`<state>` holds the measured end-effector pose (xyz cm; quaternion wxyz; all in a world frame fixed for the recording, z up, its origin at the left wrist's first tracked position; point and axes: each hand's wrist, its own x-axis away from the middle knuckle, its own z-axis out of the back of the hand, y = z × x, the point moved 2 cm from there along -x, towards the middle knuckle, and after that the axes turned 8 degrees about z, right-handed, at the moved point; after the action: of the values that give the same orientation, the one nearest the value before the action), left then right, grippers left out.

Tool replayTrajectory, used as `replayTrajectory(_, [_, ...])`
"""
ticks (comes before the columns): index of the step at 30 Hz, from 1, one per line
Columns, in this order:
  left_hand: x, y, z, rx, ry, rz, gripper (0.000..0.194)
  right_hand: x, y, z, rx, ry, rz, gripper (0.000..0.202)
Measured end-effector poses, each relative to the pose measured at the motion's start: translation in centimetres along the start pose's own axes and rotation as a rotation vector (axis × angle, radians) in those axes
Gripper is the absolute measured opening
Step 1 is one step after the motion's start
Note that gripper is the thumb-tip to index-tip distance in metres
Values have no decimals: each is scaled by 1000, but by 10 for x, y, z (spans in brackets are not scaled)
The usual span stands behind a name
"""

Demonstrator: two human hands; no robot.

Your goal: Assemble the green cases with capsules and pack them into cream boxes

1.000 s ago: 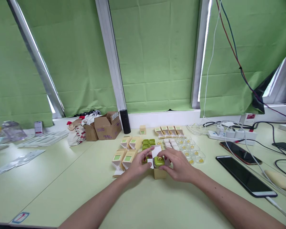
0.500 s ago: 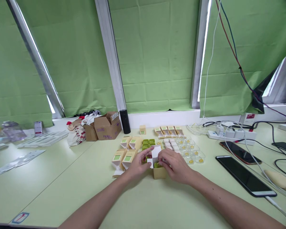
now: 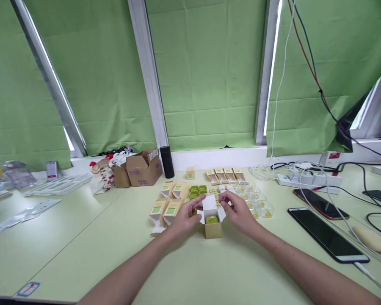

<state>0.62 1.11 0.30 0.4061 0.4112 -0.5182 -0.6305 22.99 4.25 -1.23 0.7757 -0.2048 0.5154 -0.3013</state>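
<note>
A small tan cardboard box (image 3: 213, 231) stands upright with its lid raised and its white side flaps spread. Inside it sits a green piece (image 3: 212, 220) with a rounded top. My left hand (image 3: 186, 217) is at the box's left side, its index finger by the raised lid and its thumb against the left flap. Just right of the box, my right hand (image 3: 239, 214) hovers with curled fingers and a gap between thumb and index finger. Nothing shows in it. Behind the hands are green square cups (image 3: 194, 194) and partly hidden white pieces (image 3: 229, 189).
Open tan boxes (image 3: 172, 208) lie left of my left hand, and more boxes (image 3: 225, 175) line the back. Clear plastic cups (image 3: 266, 209) with yellow contents stand to the right. Phones (image 3: 327, 234), cables and a power strip (image 3: 309, 181) occupy the right side.
My right hand has drawn back from the box opening, up and to the right. The green piece inside and the right flap now show. My left hand has stayed in place.
</note>
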Motion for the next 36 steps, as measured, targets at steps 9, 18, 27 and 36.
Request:
replayTrajectory(9, [-4,-4,1,110,-20,13,57,3,10,-9,-178,46,-148,15])
replayTrajectory(18, [-4,-4,-6,127,3,20,58,6,17,-16,-307,36,-189,28])
replayTrajectory(27, [0,-15,-13,51,42,-12,66,9,16,-20,-448,46,-248,35])
replayTrajectory(36, [-1,-18,-20,88,29,-8,69,10,13,-20,-514,51,-290,39])
